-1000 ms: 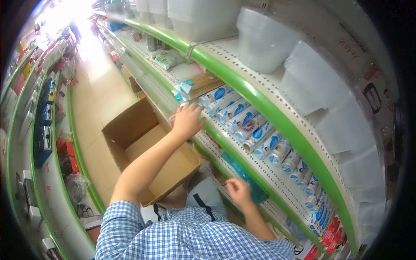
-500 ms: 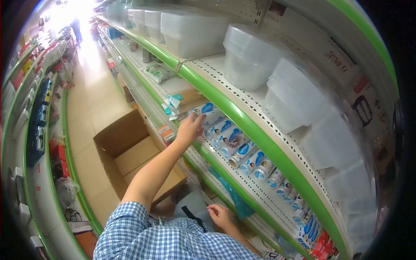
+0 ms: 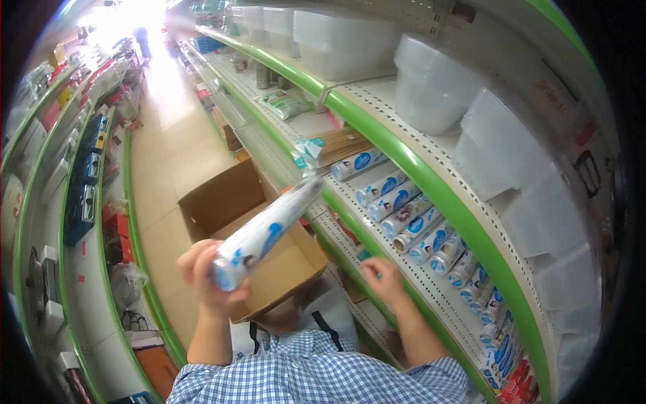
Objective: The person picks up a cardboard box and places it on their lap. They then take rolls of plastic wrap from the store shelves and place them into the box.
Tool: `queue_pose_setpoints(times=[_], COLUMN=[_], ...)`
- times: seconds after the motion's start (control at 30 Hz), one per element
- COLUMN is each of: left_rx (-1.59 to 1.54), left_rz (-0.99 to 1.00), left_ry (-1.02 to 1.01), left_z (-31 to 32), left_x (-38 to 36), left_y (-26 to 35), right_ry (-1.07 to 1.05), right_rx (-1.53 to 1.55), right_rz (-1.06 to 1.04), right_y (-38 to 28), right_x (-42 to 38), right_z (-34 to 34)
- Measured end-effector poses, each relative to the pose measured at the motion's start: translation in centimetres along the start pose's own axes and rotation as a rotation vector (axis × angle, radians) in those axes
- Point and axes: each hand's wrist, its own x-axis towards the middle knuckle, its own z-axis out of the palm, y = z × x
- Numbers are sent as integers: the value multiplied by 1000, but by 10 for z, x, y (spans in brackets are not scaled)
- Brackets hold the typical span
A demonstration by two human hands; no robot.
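Observation:
My left hand (image 3: 212, 275) is closed around the lower end of a white-and-blue roll (image 3: 266, 232), which slants up and to the right above an open cardboard box (image 3: 282, 269). My right hand (image 3: 385, 281) is beside the shelf's front edge, its fingers loosely curled with nothing seen in them. Similar wrapped rolls (image 3: 396, 202) lie side by side on the middle shelf (image 3: 377, 246). One roll (image 3: 358, 163) is apart from the others, next to a bundle of thin brown sticks (image 3: 343, 145).
Stacked clear plastic containers (image 3: 431, 84) fill the upper shelf, behind its green edge (image 3: 404, 145). Across the tiled aisle (image 3: 161, 148) is another shelf unit with boxed goods (image 3: 87, 202). A person (image 3: 141, 42) is far down the aisle.
My left hand has moved from the shelf down and left, now with a roll in it. My right hand has moved up and right. The view has shifted, with the scene further right.

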Motion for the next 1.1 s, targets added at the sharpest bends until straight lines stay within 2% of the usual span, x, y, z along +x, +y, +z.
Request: queue_pose_setpoints(times=[0.07, 0.17, 0.23, 0.27, 0.33, 0.4, 0.43, 0.5, 0.57, 0.6, 0.7, 0.9, 1.0, 1.1], left_rx=[94, 331, 244, 202, 211, 187, 194, 199, 194, 187, 117, 67, 57, 46], left_rz=[-20, -16, -86, -185, -143, -172, -215, -269, -312, -335, -335, -378, -407, -428], left_ry=[15, -269, -406, -495, -625, -717, -847, -964, -1006, -1031, -998, -1077, -1098, -1093], left_z=[-33, -60, -57, -55, -47, -43, -45, -46, -49, -49, -49, -54, -57, -61], left_x=[4, 9, -5, -18, -43, -68, -84, -105, -124, -131, -146, -138, -140, -142], left_y=[0, -8, -21, -25, -37, -40, -46, -51, -53, -53, -54, -49, -50, -50], right_ry=[17, -24, -33, -40, -43, -84, -102, -149, -139, -57, -34, -90, 87, 327], right_rx=[-55, -145, -349, -425, -580, -745, -830, -878, -919, -972, -1069, -1125, -936, -694], right_rz=[-83, -122, -238, -241, -262, -255, -251, -162, -140, -186, -188, -97, -154, -358], right_y=[-11, -31, -15, -6, 9, 29, 34, 30, 34, 36, 39, 33, 41, 50], right_x=[35, 95, 137, 153, 186, 204, 211, 219, 225, 226, 227, 220, 209, 198], right_z=[-8, -12, -2, 5, 19, 33, 38, 46, 51, 56, 61, 44, 32, 13])
